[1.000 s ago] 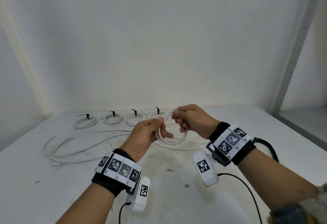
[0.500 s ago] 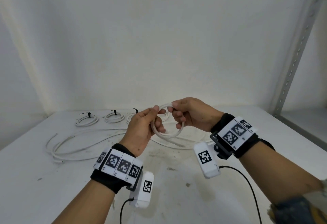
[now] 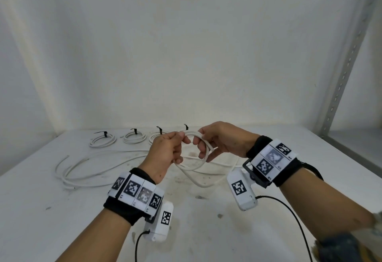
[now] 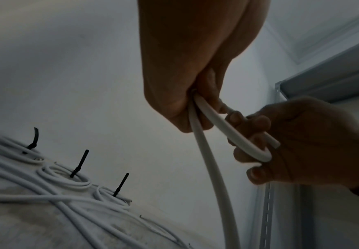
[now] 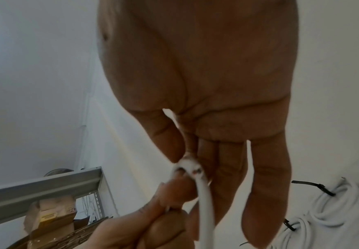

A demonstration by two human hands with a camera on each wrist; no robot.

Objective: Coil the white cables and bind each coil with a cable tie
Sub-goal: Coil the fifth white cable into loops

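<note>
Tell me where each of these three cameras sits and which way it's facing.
Head: worn high, looks down at the table; both forearms, left hand, right hand show.
Left wrist: looks up along the left hand at the cable loop.
Right wrist: looks along the right palm.
All three share the loop and tied coils.

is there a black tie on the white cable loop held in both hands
No, the white cable loop between the left hand and right hand is bare.

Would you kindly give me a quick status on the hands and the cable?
Left hand and right hand both grip the white cable loop, held above the table. No tie on it yet. Nothing obstructing.
</note>
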